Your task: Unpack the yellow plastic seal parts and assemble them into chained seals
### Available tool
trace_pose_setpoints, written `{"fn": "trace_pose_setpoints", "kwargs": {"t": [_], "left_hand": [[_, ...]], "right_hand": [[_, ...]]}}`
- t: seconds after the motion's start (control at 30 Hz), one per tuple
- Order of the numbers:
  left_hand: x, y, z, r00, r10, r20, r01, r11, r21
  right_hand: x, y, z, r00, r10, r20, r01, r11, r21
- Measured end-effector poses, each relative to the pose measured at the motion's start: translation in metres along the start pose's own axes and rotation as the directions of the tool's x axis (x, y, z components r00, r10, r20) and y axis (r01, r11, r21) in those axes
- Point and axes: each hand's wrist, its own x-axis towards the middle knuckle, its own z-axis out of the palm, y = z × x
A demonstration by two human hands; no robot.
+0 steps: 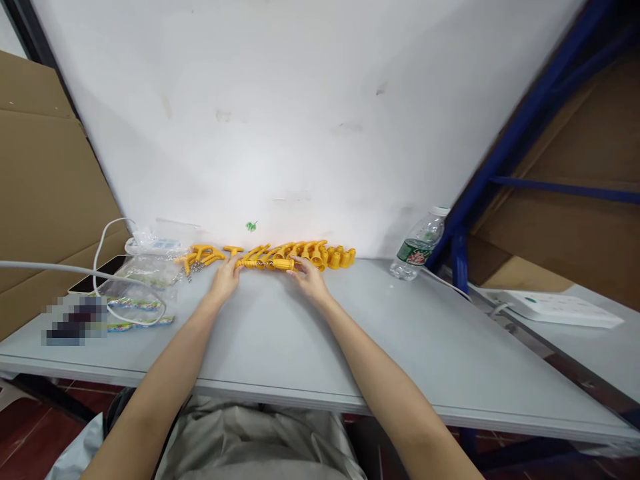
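My left hand (227,277) is closed, its fingertips on a yellow twisted plastic handle (245,263). My right hand (309,280) pinches the end of a ridged yellow plastic cylinder (283,264). A thin metal piece, perhaps a spiral, shows between the handle and the cylinder; I cannot tell whether they are joined. Close behind both hands runs a row of yellow plastic pieces (317,252), several of them hollow cylinders. Left of my left hand lie loose yellow T-shaped handles (203,252) with small metal parts.
A clear water bottle (417,248) leans at the right against the white panel (320,133). On the left are plastic bags (150,267), a phone (97,275) and a white cable (45,267) arching over the table (280,340). A power strip (560,308) lies far right.
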Motion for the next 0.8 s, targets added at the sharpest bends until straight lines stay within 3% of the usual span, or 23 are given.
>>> {"fn": "trace_pose_setpoints", "kwargs": {"t": [0.23,0.5,0.8], "left_hand": [[-0.002,0.004,0.008,0.995,0.1,0.013,-0.099,0.994,-0.046],[0.001,-0.01,0.011,0.998,0.06,-0.03,-0.06,0.998,0.013],[0.001,-0.009,0.012,0.996,0.071,-0.062,-0.071,0.997,0.002]], "right_hand": [[0.001,-0.001,0.001,0.985,-0.071,0.155,0.077,0.997,-0.031],[0.008,0.013,-0.006,0.996,0.035,0.08,-0.04,0.997,0.063],[0.008,0.009,-0.006,0.994,0.051,0.095,-0.06,0.994,0.096]]}}
